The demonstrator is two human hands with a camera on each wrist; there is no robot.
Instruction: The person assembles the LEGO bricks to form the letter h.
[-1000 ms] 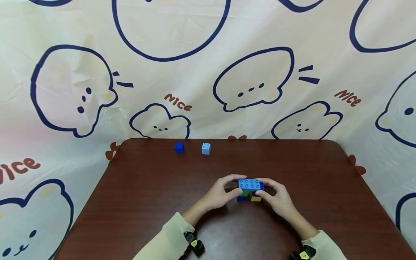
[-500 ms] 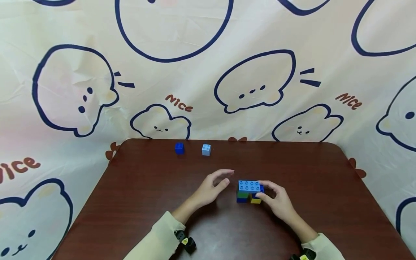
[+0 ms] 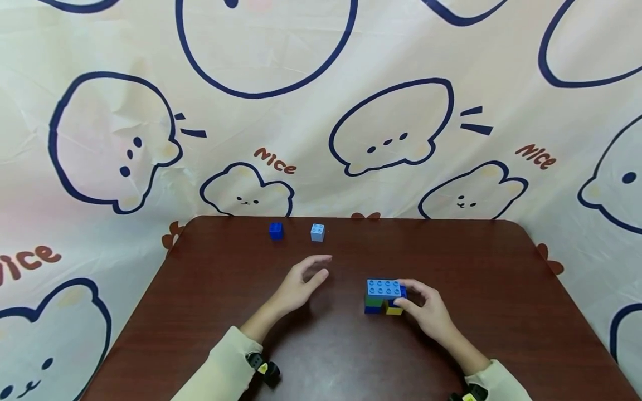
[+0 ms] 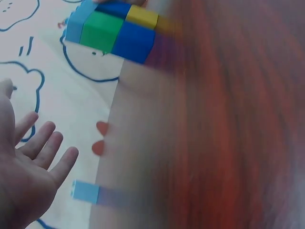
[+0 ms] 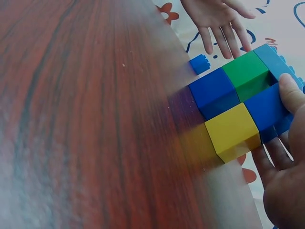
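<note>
A small stack of toy building bricks stands on the table, topped by a long light blue brick [image 3: 384, 287]. Below it, the right wrist view shows a green brick [image 5: 246, 75] over a dark blue brick [image 5: 214, 93], and another dark blue brick [image 5: 267, 107] over a yellow brick [image 5: 233, 133]. My right hand [image 3: 428, 312] grips the stack's right side between thumb and fingers. Off to the left of the stack, my left hand [image 3: 293, 287] hovers over the table with its fingers spread, holding nothing.
Near the back edge of the brown table [image 3: 225, 267] sit two loose small bricks, a dark blue one [image 3: 276, 231] and a light blue one [image 3: 317, 233]. A cartoon-printed cloth [image 3: 311, 122] hangs right behind the table.
My left hand has let go of the stack's left side and moved left, away from it, with fingers opening. My right hand keeps its hold, and the stack stays in place.
</note>
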